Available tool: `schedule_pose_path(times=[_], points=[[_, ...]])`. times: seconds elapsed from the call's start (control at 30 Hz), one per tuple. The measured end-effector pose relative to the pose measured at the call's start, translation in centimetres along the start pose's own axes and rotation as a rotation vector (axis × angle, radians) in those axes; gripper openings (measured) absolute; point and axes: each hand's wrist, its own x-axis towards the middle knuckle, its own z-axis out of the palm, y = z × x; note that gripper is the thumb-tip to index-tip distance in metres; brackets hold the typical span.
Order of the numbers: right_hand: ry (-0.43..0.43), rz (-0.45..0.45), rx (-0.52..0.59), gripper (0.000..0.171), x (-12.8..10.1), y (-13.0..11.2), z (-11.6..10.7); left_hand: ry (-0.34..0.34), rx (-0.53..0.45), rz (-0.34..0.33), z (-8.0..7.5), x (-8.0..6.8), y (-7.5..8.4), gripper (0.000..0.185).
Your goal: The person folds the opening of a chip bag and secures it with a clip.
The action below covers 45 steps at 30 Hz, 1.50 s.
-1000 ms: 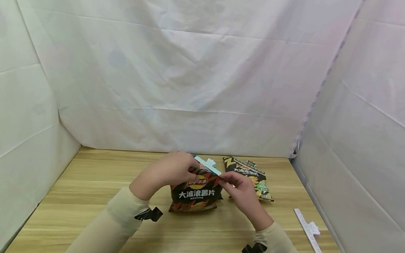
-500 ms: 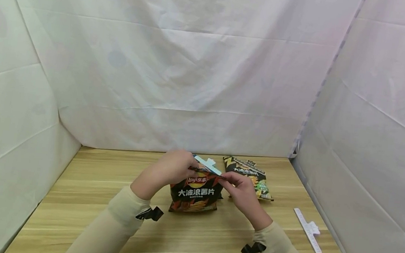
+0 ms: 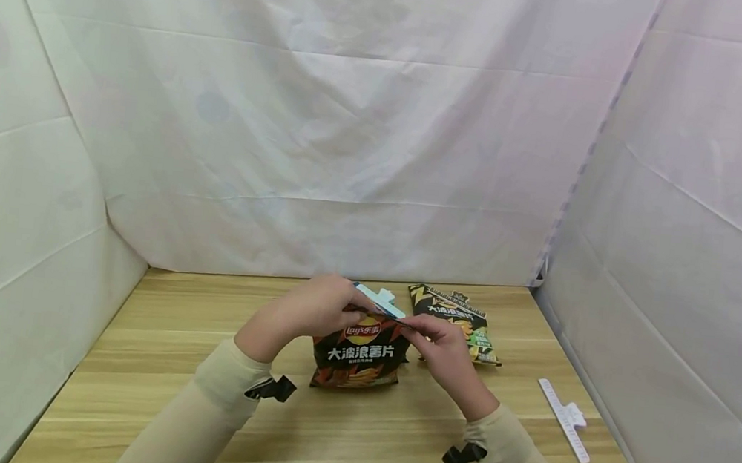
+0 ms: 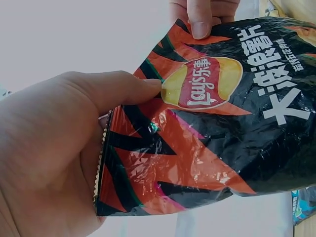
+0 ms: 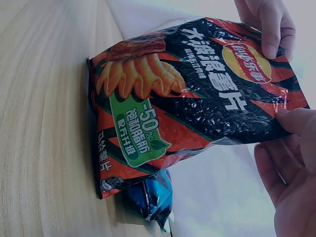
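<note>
A black and red Lay's chip bag (image 3: 358, 361) stands upright near the middle of the wooden table, its lower end on the tabletop. At its top left, my left hand (image 3: 320, 306) pinches the edge, thumb (image 4: 143, 93) on the printed front and fingers behind. My right hand (image 3: 443, 349) pinches the top right corner, with its other fingers behind the bag. The top edge is stretched between both hands. Behind it shows a pale blue clip (image 3: 383, 301). A blue chip bag (image 5: 150, 197) stands behind the red one in the right wrist view, mostly hidden.
A black and yellow chip bag (image 3: 452, 325) with a ruler-like clip (image 3: 458, 301) across its top lies at the back right. Another white clip (image 3: 563, 421) lies near the table's right edge. White cloth (image 3: 327, 130) encloses the table's back and sides.
My left fingers now reach slightly further along the bag's top edge. The right hand and the bag stay nearly in place.
</note>
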Motion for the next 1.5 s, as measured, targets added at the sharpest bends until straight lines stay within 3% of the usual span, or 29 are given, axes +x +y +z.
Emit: schedule_pose_path(times=[0.3,0.7,0.9,1.2,1.4,1.5], points=[[-0.019,-0.302,-0.06,0.028,0.0,0.3,0.2,0.01,-0.013,0.02,0.0,0.0,-0.6,0.028],[-0.024,-0.51,-0.265,0.048,0.3,1.0,0.2,0.03,-0.109,0.07,0.2,0.0,-1.0,0.021],[-0.026,-0.561,-0.367,0.051,0.2,0.9,0.2,0.015,-0.125,0.047,0.1,-0.2,-0.8,0.02],[-0.032,-0.565,-0.364,0.05,0.3,0.7,0.3,0.105,-0.006,0.105,0.2,-0.4,-0.8,0.026],[-0.04,-0.587,-0.403,0.051,0.3,0.7,0.2,0.044,-0.115,0.087,0.2,-0.7,-1.2,0.032],[-0.052,-0.574,-0.427,0.049,0.2,0.7,0.1,-0.006,-0.176,0.06,0.1,-0.8,-1.3,0.024]])
